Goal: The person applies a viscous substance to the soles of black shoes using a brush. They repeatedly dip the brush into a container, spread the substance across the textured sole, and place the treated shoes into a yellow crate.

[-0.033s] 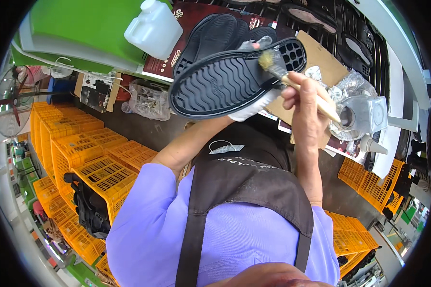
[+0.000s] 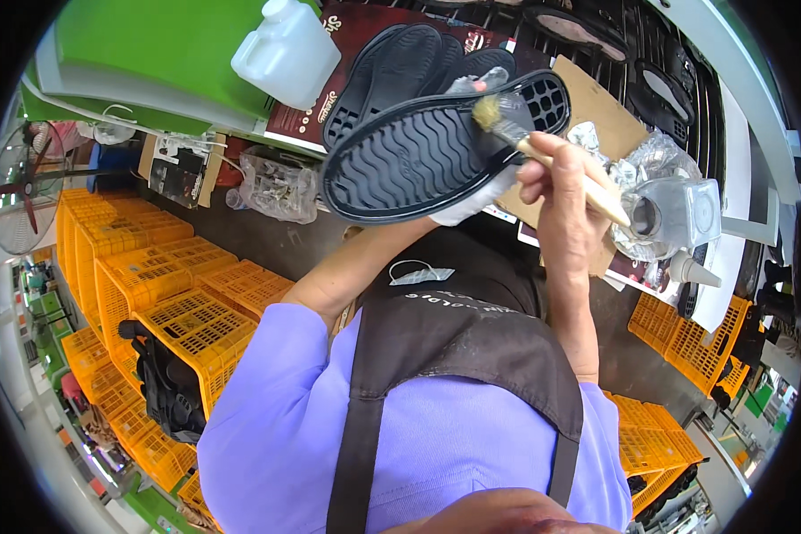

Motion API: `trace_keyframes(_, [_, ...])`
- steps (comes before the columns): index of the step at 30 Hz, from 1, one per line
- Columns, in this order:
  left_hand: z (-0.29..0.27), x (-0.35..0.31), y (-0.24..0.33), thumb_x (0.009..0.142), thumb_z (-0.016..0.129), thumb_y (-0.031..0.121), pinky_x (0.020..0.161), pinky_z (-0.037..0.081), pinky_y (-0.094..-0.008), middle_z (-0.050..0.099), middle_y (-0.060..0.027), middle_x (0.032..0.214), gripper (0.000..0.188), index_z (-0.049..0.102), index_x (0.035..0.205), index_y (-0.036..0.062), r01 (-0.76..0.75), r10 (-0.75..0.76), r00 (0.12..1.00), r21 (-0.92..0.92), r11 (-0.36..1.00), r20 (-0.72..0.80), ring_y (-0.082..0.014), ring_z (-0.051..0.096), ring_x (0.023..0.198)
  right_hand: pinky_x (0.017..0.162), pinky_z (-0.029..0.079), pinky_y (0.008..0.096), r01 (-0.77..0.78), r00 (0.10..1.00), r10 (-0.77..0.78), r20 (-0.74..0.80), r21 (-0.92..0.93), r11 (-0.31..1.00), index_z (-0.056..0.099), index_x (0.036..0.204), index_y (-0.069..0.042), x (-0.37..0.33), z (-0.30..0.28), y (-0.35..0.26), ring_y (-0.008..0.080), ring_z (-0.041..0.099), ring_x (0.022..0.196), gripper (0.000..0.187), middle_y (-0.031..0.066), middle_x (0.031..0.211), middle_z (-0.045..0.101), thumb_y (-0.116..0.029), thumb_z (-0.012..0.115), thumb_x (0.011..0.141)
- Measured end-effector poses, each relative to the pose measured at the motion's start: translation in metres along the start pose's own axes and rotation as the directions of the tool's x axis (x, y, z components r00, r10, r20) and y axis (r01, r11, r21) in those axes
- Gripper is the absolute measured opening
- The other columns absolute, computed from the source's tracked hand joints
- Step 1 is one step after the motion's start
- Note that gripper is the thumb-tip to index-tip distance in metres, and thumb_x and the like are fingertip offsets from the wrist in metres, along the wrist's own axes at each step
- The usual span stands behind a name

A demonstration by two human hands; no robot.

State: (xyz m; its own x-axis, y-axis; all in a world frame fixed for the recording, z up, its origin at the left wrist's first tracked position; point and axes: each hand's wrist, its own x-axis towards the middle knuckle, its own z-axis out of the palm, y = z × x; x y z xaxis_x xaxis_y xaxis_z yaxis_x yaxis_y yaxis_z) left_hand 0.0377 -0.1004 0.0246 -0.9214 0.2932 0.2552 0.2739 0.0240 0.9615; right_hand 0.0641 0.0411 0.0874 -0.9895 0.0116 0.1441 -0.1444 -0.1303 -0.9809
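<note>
A black shoe sole [image 2: 400, 165] is held up over the bench edge, its wavy tread facing me and its honeycomb-like end at the upper right. My left hand [image 2: 473, 205], in a white glove, grips it from beneath; the palm is hidden, and covered fingertips show at the far edge. My right hand [image 2: 571, 200] is closed around the pale handle of a brush [image 2: 607, 203]. The brush's yellowish bristles lie over the sole's narrow middle; whether they touch is hard to tell. Beyond the sole, more black soles [image 2: 405, 62] rest on a dark red printed sheet.
A white plastic jug [image 2: 285, 58] stands at the far left of the bench. Right of my hand are a clear container [image 2: 685, 212] lying tilted, crumpled plastic and a nozzle-tipped bottle [image 2: 696, 271]. Stacked orange crates [image 2: 196, 325] and a fan [image 2: 28, 189] are at left.
The sole has shifted slightly to the right and turned a little. The brush tip has moved slightly left. Both hands keep their hold.
</note>
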Motion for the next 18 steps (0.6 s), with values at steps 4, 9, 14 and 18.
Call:
trace_keyframes(4, [0.006, -0.007, -0.037, 0.096, 0.038, 0.028, 0.099, 0.034, -0.0303, 0.052, -0.0040, 0.106, 0.030, 0.043, 0.117, 0.0065, 0.177, -0.108, 0.983, -0.914, 0.364, 0.148, -0.0118, 0.049, 0.101, 0.050, 0.045, 0.0191, 0.028, 0.996, -0.028, 0.088, 0.006, 1.000, 0.065, 0.093, 0.004, -0.004, 0.017, 0.001, 0.0074, 0.055, 0.053, 0.022, 0.0076, 0.073, 0.064, -0.015, 0.053, 0.091])
trace_keyframes(9, [0.024, -0.009, -0.048, 0.096, 0.036, 0.026, 0.092, 0.038, -0.0279, 0.052, -0.0026, 0.101, 0.026, 0.045, 0.112, 0.0079, 0.187, -0.126, 0.979, -0.949, 0.255, 0.159, -0.0099, 0.049, 0.096, 0.048, 0.045, 0.0190, 0.029, 0.976, -0.028, 0.215, -0.001, 1.000, 0.066, 0.089, 0.003, -0.007, 0.035, -0.005, 0.0072, 0.056, 0.053, 0.018, 0.0085, 0.074, 0.064, -0.011, 0.055, 0.089])
trace_keyframes(14, [0.028, -0.020, -0.036, 0.096, 0.037, 0.026, 0.086, 0.039, -0.0271, 0.050, -0.0021, 0.098, 0.023, 0.046, 0.109, 0.0100, 0.270, -0.181, 0.963, -0.703, 0.658, 0.200, -0.0095, 0.049, 0.094, 0.046, 0.044, 0.0189, 0.027, 0.931, -0.009, 0.365, -0.043, 0.999, 0.067, 0.088, 0.002, 0.003, 0.037, -0.013, 0.0070, 0.055, 0.051, 0.018, 0.0070, 0.068, 0.064, -0.013, 0.058, 0.087])
trace_keyframes(18, [0.026, -0.023, -0.028, 0.095, 0.038, 0.027, 0.081, 0.041, -0.0264, 0.049, -0.0018, 0.095, 0.021, 0.047, 0.108, 0.0117, 0.248, -0.144, 0.956, -0.443, 0.862, 0.255, -0.0092, 0.049, 0.093, 0.049, 0.045, 0.0186, -0.081, 0.860, 0.131, 0.493, -0.121, 0.989, 0.068, 0.087, 0.000, 0.025, 0.028, -0.021, 0.0067, 0.055, 0.053, 0.023, 0.0053, 0.064, 0.063, -0.022, 0.060, 0.085])
